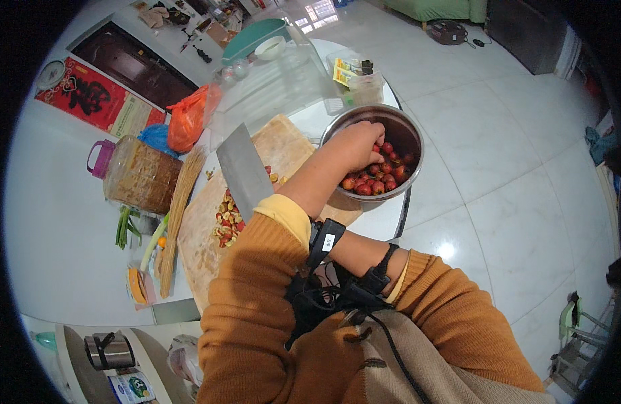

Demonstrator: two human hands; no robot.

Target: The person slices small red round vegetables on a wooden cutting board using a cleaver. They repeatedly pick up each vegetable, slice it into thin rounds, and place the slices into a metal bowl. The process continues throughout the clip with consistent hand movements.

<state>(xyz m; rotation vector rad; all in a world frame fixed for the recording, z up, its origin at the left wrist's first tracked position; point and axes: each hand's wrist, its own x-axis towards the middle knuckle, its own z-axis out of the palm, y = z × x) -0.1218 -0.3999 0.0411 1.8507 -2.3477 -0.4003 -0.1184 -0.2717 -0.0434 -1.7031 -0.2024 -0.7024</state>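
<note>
My left hand (362, 146) reaches into a steel pot (416, 174) at the right edge of the table. Its fingers are curled down among small red fruits (377, 187) that look like hawthorns; whether it grips one is unclear. My right arm crosses beneath the left forearm, so my right hand (276, 187) is almost wholly hidden. That hand holds a cleaver (242, 166) whose broad blade tilts over the wooden cutting board (204, 212). Cut red and pale yellow fruit pieces (228, 222) lie in a pile beside the blade.
Left of the board are a bundle of dry stalks (181, 217) and a large purple-lidded jar (138, 174). An orange plastic bag (186, 118) stands behind. A clear cover (275, 86) and a plastic container (366, 88) occupy the far side. A shelf holds a steel kettle (111, 351).
</note>
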